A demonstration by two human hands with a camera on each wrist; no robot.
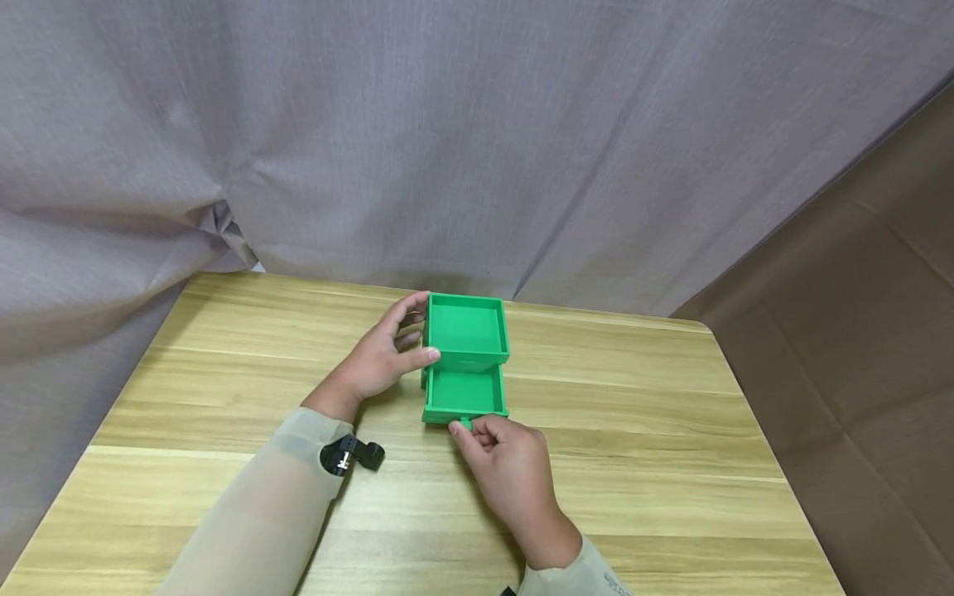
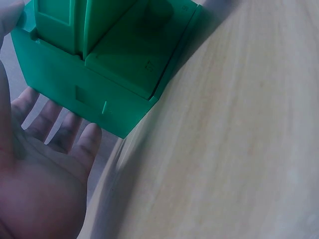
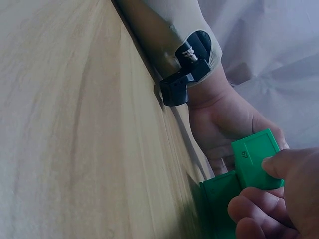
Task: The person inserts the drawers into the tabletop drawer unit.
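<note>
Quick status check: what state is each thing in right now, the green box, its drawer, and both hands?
Green plastic box: upright on the wooden table, open at the top, nothing seen inside.
Green plastic drawer: pulled out toward the person, nothing seen inside.
Small green drawer knob: pinched by the right hand.
Left hand: fingers curled round the box's left side, bracing it.
Right hand: fingers pinch the knob.
</note>
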